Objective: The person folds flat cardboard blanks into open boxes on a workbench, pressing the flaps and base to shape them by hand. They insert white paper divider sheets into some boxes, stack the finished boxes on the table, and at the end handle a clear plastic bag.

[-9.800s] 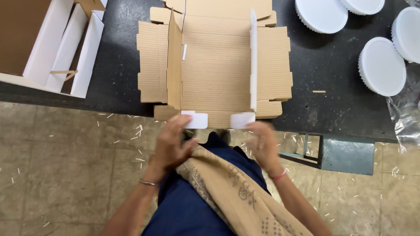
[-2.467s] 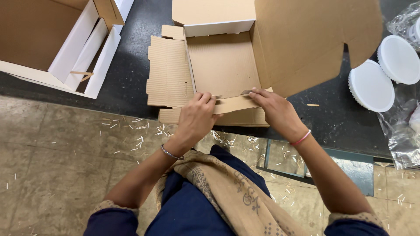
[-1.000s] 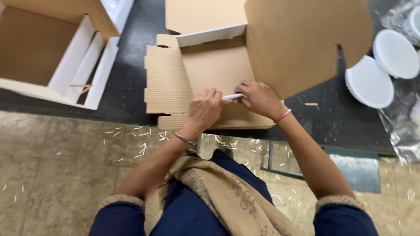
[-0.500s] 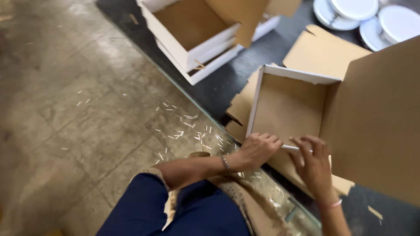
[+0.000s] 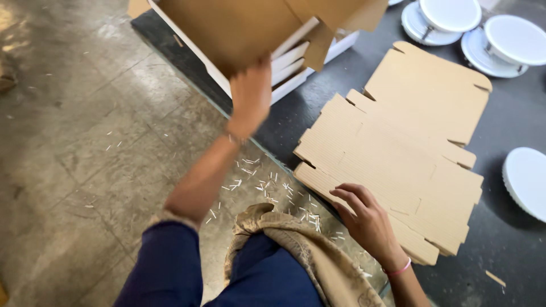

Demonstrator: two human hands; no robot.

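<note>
Folded box point(image 5: 244, 28) now lifted to 11 o'clock in the left hand point(image 5: 250, 94) (grip closed on it) — right hand point(image 5: 367, 219), open, presses a fresh flat blank point(image 5: 398, 165) on the worktop point(image 5: 512, 256).

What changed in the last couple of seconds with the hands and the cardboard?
The left hand left the front flap and now holds a folded cardboard box raised at upper left. A flat cardboard blank now lies on the dark table, with the right hand on its near edge. The round white discs stayed put.

Left hand point(image 5: 250, 94) motion-blurred, its fingers behind the folded box point(image 5: 244, 28), itself cut off above.
</note>
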